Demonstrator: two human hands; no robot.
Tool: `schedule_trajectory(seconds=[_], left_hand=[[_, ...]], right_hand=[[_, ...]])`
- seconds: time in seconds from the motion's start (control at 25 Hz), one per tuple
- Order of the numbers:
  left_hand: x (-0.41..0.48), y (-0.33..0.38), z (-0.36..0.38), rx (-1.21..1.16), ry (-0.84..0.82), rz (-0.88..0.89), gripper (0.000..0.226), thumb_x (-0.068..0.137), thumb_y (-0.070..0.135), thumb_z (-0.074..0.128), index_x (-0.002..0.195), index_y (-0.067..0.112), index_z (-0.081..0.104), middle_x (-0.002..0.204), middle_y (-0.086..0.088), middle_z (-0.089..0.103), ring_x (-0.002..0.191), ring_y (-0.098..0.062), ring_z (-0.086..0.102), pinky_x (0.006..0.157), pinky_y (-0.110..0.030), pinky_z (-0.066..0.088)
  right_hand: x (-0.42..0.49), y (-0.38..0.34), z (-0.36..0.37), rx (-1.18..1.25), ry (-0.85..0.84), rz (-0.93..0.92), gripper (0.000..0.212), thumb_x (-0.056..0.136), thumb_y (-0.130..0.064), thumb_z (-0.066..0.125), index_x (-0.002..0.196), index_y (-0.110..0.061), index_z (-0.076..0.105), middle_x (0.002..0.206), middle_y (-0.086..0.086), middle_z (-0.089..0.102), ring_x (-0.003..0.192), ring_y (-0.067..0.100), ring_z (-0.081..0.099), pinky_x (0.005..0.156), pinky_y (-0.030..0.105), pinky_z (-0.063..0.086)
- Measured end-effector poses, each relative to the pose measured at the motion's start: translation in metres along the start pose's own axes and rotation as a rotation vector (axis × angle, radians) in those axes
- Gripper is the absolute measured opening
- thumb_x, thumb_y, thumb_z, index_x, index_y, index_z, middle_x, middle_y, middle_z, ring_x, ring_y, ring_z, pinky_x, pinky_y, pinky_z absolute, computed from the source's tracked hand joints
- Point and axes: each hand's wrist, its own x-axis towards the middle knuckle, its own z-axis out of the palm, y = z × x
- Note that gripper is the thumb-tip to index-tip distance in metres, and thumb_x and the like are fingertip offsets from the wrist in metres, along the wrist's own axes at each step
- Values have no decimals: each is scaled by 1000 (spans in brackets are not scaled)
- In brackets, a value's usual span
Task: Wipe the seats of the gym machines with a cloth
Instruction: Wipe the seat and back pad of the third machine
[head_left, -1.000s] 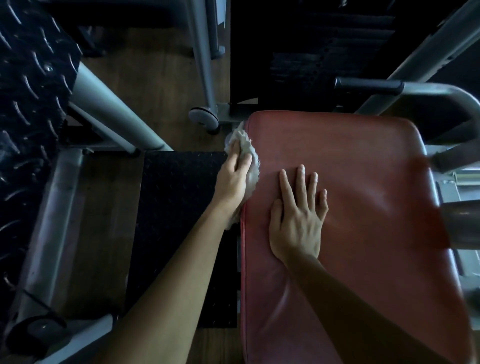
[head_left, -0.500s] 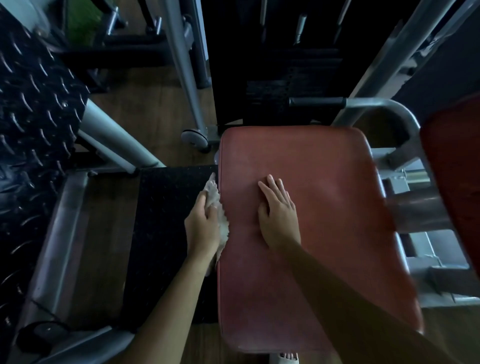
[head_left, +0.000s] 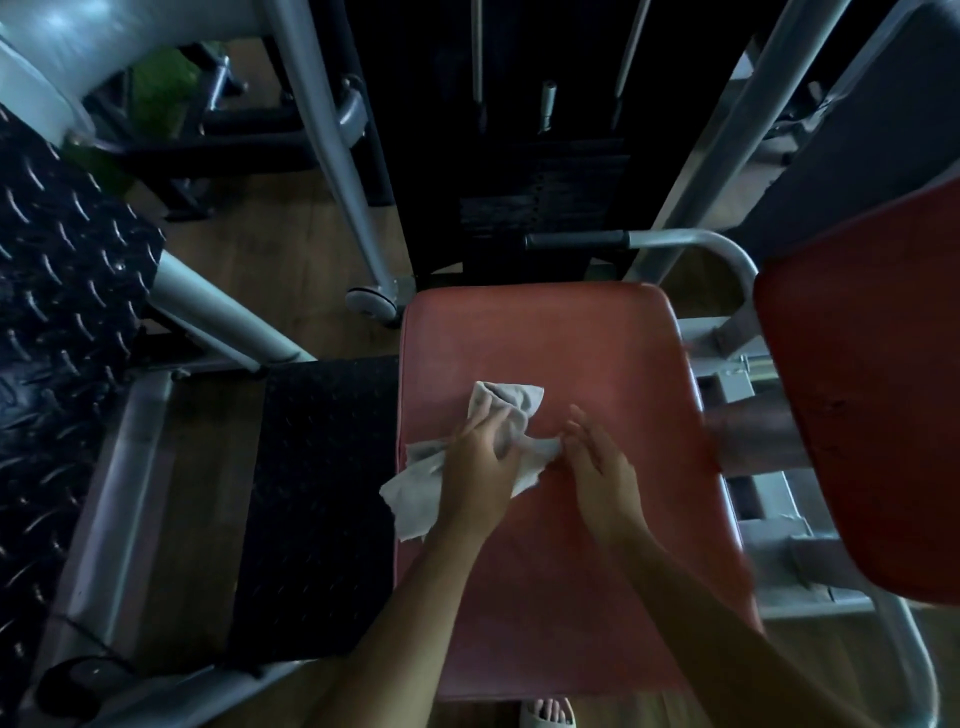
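A red padded seat (head_left: 597, 353) of a gym machine fills the middle of the head view. A crumpled grey-white cloth (head_left: 498, 410) lies over the seat's left half, one end hanging past the left edge. My left hand (head_left: 480, 475) grips the cloth near its middle. Just to its right, my right hand (head_left: 602, 467) is over the seat with fingers fairly straight, its fingertips at the cloth's right end. Whether they pinch the cloth is blurred.
A second red pad (head_left: 862, 415) stands at the right. Grey frame tubes (head_left: 332, 156) and a black-gripped handle (head_left: 576, 240) rise behind the seat. Black tread plates (head_left: 322, 493) lie to the left over wooden floor. A sandalled foot (head_left: 548, 714) shows below the seat.
The left hand has brought the cloth from the seat's left side edge up onto the seat top. The right hand lifted from lying flat and moved to the cloth's right end.
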Motion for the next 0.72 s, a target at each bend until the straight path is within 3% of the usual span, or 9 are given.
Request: schedule_trajectory(seconds=[0.08,0.16,0.2,0.28,0.32,0.4,0.52,0.72], left_hand=[[-6,-13,-8,63,70,-17,32,102,30,49,126,16,65,143,0,56,123,-17,59,102,-34,49],[-14,-36,-24,283,194,-49,48,99,40,40,134,14,61,148,-4,51,139,-23,46,113,-44,39],[-19,-49,-34,338,219,-91,56,98,47,35,139,17,57,152,-2,47,144,-25,38,118,-47,31],[-25,-72,-47,319,172,-144,63,99,56,25,148,22,47,158,8,37,151,-25,22,123,-46,18],[-28,-81,-51,311,117,-144,62,101,57,22,152,26,39,161,14,28,154,-21,12,124,-44,10],[-32,-89,-53,365,-12,-124,61,101,57,14,157,33,20,164,23,8,153,-14,-9,123,-39,-4],[-33,-91,-56,449,-106,-107,65,99,58,9,159,34,4,164,24,-9,150,-9,-22,123,-37,-11],[-45,-86,-51,514,-153,-71,79,96,67,16,158,26,-9,163,12,-24,150,-10,-24,122,-33,-13]], right_hand=[[-2,3,-4,-9,-27,22,42,103,-18,50,144,-30,54,131,-13,64,122,5,58,106,26,44],[-4,7,-2,-81,-76,-21,49,102,-18,49,148,-31,46,134,-9,62,125,11,57,105,29,45],[-6,8,1,-159,-100,-85,53,101,-23,50,151,-33,40,144,-4,55,134,15,51,110,34,42],[-5,1,12,-370,-186,-258,63,99,-41,52,156,-40,26,166,-2,22,153,18,20,122,40,23],[-3,-5,18,-470,-254,-344,67,97,-50,51,156,-44,20,169,-5,8,155,16,5,122,41,14],[1,-11,31,-650,-376,-497,70,93,-64,48,155,-47,19,169,-7,-3,155,13,-7,121,44,11],[1,-1,34,-807,-384,-561,70,87,-64,57,150,-41,37,168,-2,10,155,19,9,119,47,29],[-5,15,2,-808,-241,-432,69,82,-46,76,142,-25,51,153,0,37,134,25,42,105,43,45]])
